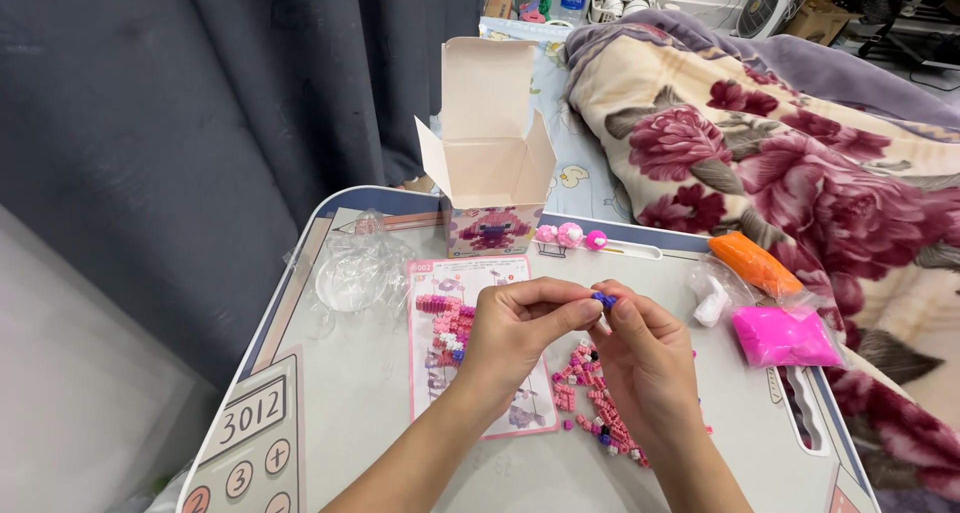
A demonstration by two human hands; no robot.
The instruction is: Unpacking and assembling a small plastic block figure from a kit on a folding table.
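My left hand [520,328] and my right hand [645,358] meet above the small white table [370,413]. Together their fingertips pinch a tiny blue-purple building block [604,299]. Under the hands lies a pile of small pink and dark blocks [590,393]. A pink instruction sheet [450,323] with a picture of a pink figure lies flat to the left, partly covered by my left wrist.
An open cardboard box [490,173] stands at the table's far edge, three pink balls [570,236] beside it. Clear plastic bags [350,268] lie far left. Orange [750,261], white [712,301] and bright pink [785,335] bags sit right. A floral blanket [800,143] covers the bed behind.
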